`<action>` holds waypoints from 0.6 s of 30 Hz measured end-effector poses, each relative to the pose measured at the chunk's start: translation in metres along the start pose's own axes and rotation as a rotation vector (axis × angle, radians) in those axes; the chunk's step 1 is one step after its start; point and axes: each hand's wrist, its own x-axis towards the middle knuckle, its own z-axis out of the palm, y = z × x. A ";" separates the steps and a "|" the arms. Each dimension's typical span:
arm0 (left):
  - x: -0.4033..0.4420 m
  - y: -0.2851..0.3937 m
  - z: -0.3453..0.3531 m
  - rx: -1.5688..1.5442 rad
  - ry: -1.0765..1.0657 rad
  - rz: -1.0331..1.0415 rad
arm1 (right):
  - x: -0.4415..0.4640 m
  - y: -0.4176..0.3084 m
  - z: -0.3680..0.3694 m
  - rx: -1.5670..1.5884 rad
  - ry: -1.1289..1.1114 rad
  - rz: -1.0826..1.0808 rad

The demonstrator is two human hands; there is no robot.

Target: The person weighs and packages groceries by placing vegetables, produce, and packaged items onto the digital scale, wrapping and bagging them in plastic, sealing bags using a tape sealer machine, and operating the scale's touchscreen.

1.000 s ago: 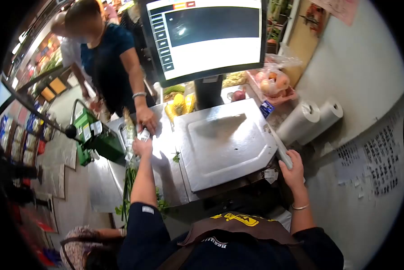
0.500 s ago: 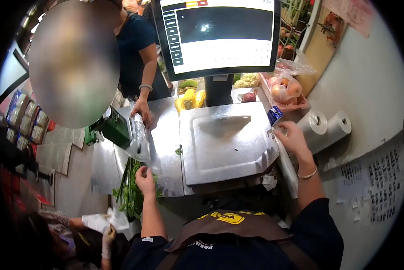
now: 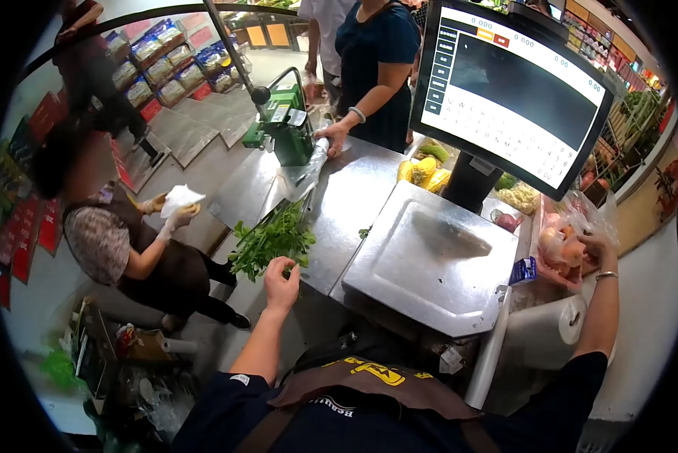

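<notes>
My left hand (image 3: 281, 282) is in front of the counter with loosely curled fingers and the thumb apart; nothing shows in it. Just beyond lies a bunch of leafy green vegetables (image 3: 277, 240), its stalks under a clear plastic bag. My right hand (image 3: 600, 243) reaches to the far right, its fingers closed on a clear plastic bag (image 3: 580, 208) by the round orange-pink fruit (image 3: 562, 243). Between my arms sits the metal weighing scale (image 3: 429, 253), with a small green scrap on its plate. Across the counter, another person's hand (image 3: 333, 139) rests by the clear bag's far end.
A lit screen (image 3: 509, 94) stands behind the scale. Nearby are yellow vegetables (image 3: 427, 175), a red onion (image 3: 505, 220), a blue box (image 3: 523, 270) and plastic rolls (image 3: 543, 336). A green bag-sealing device (image 3: 287, 124) stands left. A gloved co-worker (image 3: 123, 234) holds white material.
My right hand has moved from the scale's right edge out to the bag by the fruit. My left hand stays near the greens. The view has turned left.
</notes>
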 end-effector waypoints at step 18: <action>-0.015 0.026 -0.021 0.049 0.074 0.047 | 0.077 0.019 0.000 0.168 0.201 -0.054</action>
